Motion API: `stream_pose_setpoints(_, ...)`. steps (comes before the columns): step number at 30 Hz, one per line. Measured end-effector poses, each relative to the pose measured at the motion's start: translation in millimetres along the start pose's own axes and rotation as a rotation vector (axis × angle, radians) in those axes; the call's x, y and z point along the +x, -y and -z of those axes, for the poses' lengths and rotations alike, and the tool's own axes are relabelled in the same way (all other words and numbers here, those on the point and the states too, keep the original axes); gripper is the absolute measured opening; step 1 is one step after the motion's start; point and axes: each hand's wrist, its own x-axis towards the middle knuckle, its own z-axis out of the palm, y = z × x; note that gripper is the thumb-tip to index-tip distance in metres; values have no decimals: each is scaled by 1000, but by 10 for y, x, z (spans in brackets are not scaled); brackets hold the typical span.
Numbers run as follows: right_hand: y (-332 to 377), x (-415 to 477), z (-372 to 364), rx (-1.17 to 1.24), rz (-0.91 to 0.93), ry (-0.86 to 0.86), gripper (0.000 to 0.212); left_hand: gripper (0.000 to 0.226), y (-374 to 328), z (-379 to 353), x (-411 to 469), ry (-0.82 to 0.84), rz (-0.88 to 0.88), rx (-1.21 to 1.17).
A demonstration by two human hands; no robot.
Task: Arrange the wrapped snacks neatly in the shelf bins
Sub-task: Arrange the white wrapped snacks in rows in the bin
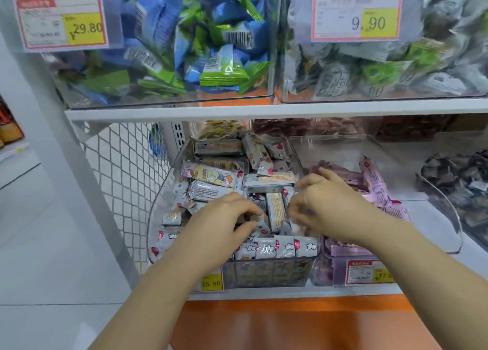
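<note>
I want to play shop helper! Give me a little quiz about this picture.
1. True or false: the left hand and right hand both reach into the bin of white-wrapped snacks.
2. The price tag on the upper left bin reads: A 9.90, B 29.80, C 15.80?
3. Fill in: the packets right of that bin have ___ wrappers.
Key: 1 true; 2 B; 3 pink.
</note>
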Motion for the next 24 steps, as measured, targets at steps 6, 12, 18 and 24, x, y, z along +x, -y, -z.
stream_pose_setpoints(6,-96,-9,-50,230,54,-346,9,23,-120,-55,170,9,-19,28)
stream_pose_setpoints(12,-179,-40,5,278,126,-381,10,24,-124,-56,217,27,30,-50)
stream_pose_setpoints(18,-175,-162,103,409,108,-555,16,38,-249,-55,192,55,24,-368)
stream_pose_setpoints(24,16,-172,91,581,179,-581,14,43,-329,-135,189,-41,44,-501)
